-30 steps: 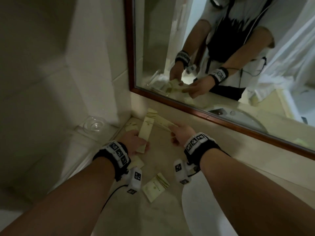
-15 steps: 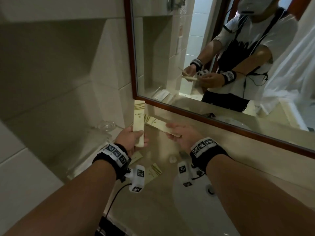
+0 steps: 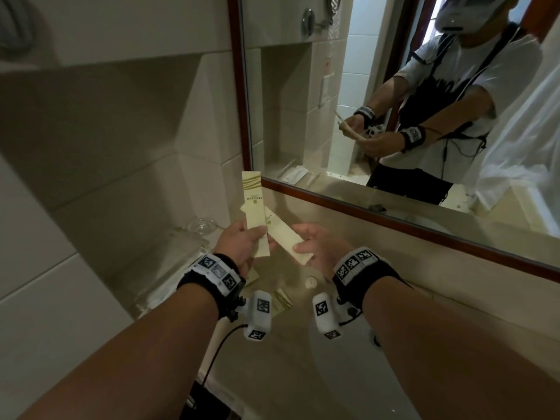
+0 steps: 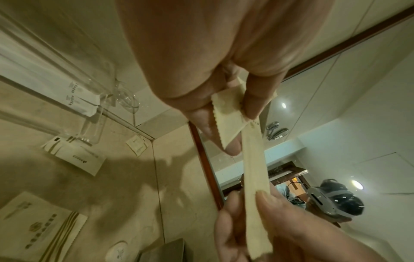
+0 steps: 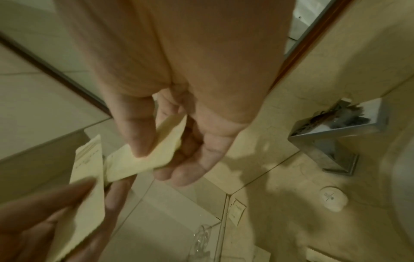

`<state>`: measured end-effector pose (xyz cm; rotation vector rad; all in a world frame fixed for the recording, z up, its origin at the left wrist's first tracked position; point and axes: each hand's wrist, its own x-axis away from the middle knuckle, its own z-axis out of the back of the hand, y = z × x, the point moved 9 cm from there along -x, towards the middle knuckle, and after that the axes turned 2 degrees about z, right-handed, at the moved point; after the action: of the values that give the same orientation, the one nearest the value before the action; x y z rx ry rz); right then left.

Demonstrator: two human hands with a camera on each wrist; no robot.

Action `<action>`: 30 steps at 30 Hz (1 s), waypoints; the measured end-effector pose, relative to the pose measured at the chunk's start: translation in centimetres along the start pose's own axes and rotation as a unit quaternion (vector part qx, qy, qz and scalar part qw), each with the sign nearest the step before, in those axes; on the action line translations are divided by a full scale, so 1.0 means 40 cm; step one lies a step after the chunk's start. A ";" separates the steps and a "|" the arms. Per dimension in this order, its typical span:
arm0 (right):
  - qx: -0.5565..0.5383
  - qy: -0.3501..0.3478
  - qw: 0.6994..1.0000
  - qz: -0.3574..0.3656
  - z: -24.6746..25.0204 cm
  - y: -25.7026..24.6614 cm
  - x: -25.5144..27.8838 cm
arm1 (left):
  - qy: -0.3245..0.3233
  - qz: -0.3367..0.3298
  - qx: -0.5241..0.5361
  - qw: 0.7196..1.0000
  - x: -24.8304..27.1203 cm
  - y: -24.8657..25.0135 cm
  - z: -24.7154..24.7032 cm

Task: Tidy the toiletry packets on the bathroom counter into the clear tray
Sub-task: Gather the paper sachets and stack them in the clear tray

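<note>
My left hand (image 3: 256, 239) pinches the lower end of a long cream toiletry packet (image 3: 254, 212) and holds it upright above the counter. My right hand (image 3: 298, 242) pinches a second long packet (image 3: 286, 237), slanted, its far end lying behind the first packet. In the left wrist view the left thumb and fingers clamp the serrated packet end (image 4: 227, 115), and the right hand's packet (image 4: 255, 177) crosses below. The clear tray (image 4: 89, 122) stands at the counter's left with packets (image 4: 76, 99) in it. More packets (image 4: 75, 158) (image 4: 41, 228) (image 4: 137, 145) lie loose on the counter.
A glass dish (image 3: 201, 224) sits at the tray's far end by the tiled wall. A small round white cap (image 5: 332, 201) lies on the counter near the chrome tap (image 5: 331, 134). The mirror (image 3: 394, 101) runs along the back, and the basin (image 3: 348, 374) lies below my right forearm.
Both hands have lifted their long packets off the counter and raised them toward the mirror. The two packets have since come closer and now overlap.
</note>
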<state>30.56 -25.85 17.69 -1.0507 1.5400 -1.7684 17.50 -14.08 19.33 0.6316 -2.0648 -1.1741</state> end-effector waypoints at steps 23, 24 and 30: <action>-0.083 -0.077 0.992 -0.052 -0.244 0.000 -0.108 | -0.051 0.040 -0.155 0.986 -0.052 0.019 0.216; -0.079 -0.087 0.991 -0.058 -0.258 0.002 -0.109 | -0.050 0.042 -0.165 0.984 -0.056 0.016 0.230; -0.097 0.008 0.993 -0.074 -0.243 0.018 -0.166 | -0.057 0.089 -0.243 0.964 -0.066 -0.019 0.328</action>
<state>25.84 -15.29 15.41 -1.2759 1.7101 -1.7543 9.46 -5.42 12.99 0.1437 -1.7763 -1.5609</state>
